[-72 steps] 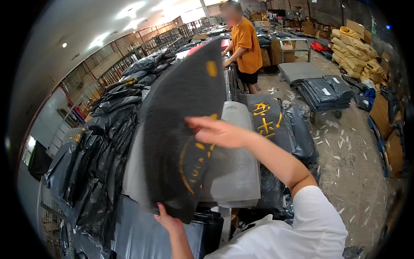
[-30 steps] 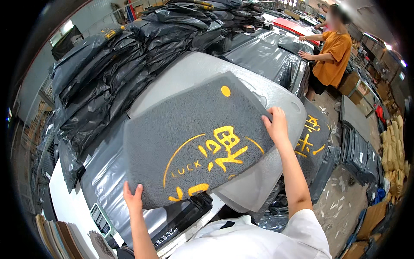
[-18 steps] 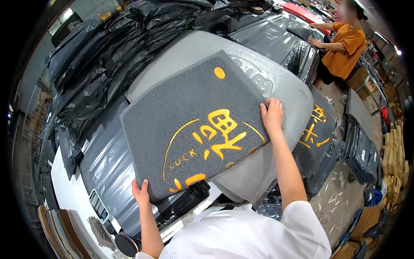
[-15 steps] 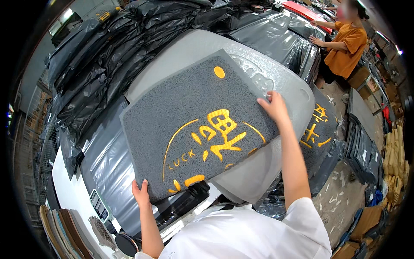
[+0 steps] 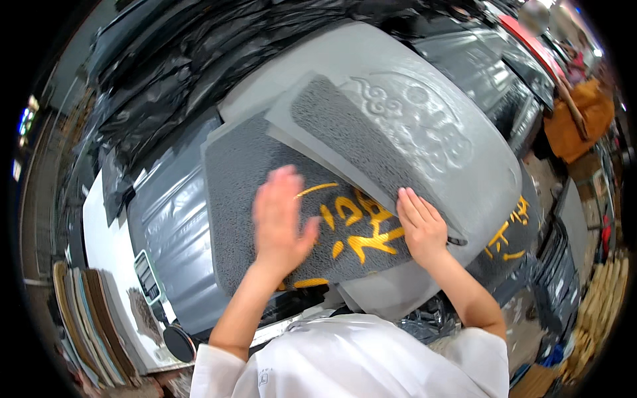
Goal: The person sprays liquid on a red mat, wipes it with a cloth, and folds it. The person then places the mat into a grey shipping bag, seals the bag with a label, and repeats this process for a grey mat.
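Observation:
A dark grey looped floor mat (image 5: 232, 172) with yellow characters lies in front of me, its left part flat. Across its right side runs a raised, textured strip (image 5: 345, 136) with a pale grey border; it looks like a folded part of the mat, covering some of the lettering. My right hand (image 5: 424, 229) rests on the strip's lower end, fingers stretched out flat. Smeared by motion, my left hand (image 5: 280, 222) is over the mat's middle, fingers extended and thumb apart, holding nothing. Beneath lies a smooth light grey sheet (image 5: 464, 126) with an embossed pattern.
Black plastic wrapping (image 5: 179, 79) is heaped along the far left. A phone-like device (image 5: 148, 275) and a round dark object (image 5: 179, 343) lie at left, near upright boards (image 5: 99, 318). Another yellow-lettered mat (image 5: 514, 229) hangs at right. A person in orange (image 5: 578, 119) stands at far right.
Both hands have left the mat's edges; the left moved up and inward, the right came down and nearer. The mat now lies lower, with a strip across its right side.

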Available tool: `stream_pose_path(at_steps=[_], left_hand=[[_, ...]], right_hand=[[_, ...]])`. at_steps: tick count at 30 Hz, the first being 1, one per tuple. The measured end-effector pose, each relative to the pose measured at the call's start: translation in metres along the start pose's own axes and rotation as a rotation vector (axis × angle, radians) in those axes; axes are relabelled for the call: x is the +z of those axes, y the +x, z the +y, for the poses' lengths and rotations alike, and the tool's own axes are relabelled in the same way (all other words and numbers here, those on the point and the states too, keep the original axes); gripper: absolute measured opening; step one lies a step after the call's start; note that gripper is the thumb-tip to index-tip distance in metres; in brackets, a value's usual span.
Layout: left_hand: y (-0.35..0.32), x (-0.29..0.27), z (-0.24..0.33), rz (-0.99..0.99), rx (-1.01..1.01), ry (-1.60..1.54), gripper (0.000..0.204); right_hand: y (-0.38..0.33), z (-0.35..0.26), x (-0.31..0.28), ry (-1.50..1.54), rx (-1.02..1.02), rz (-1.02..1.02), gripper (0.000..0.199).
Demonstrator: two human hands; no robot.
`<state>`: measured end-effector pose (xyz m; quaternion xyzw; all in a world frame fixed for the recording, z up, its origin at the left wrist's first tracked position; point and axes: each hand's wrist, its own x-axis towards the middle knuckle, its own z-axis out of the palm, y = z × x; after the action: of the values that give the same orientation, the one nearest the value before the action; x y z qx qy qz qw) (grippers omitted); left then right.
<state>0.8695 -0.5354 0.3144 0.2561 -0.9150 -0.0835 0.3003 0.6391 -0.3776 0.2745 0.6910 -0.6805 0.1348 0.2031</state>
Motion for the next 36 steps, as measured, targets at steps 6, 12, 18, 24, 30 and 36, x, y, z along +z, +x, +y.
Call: stream_pose_path(at_steps=[6, 12, 18, 24, 30, 36], left_hand=[[0.050, 0.067, -0.004, -0.235, 0.072, -0.011, 0.079], [0.041, 0.086, -0.011, -0.218, 0.010, -0.065, 0.082], [0.041, 0.089, -0.009, -0.186, 0.003, -0.097, 0.082], [0.039, 0.093, -0.013, -0.128, 0.008, -0.132, 0.082], [0.033, 0.093, -0.020, -0.080, 0.032, -0.113, 0.081], [0.019, 0.121, -0.008, -0.009, -0.084, -0.155, 0.071]], right_hand=[[0.006, 0.001, 0.014, 0.126, 0.072, 0.101, 0.018], [0.010, 0.004, 0.017, 0.160, 0.101, 0.121, 0.011], [0.010, 0.004, 0.014, 0.172, 0.116, 0.129, 0.010], [0.011, 0.005, 0.017, 0.202, 0.140, 0.155, 0.009], [0.001, 0.005, 0.030, 0.329, 0.184, 0.186, 0.034], [-0.013, 0.034, 0.042, 0.246, 0.286, 0.228, 0.031]])
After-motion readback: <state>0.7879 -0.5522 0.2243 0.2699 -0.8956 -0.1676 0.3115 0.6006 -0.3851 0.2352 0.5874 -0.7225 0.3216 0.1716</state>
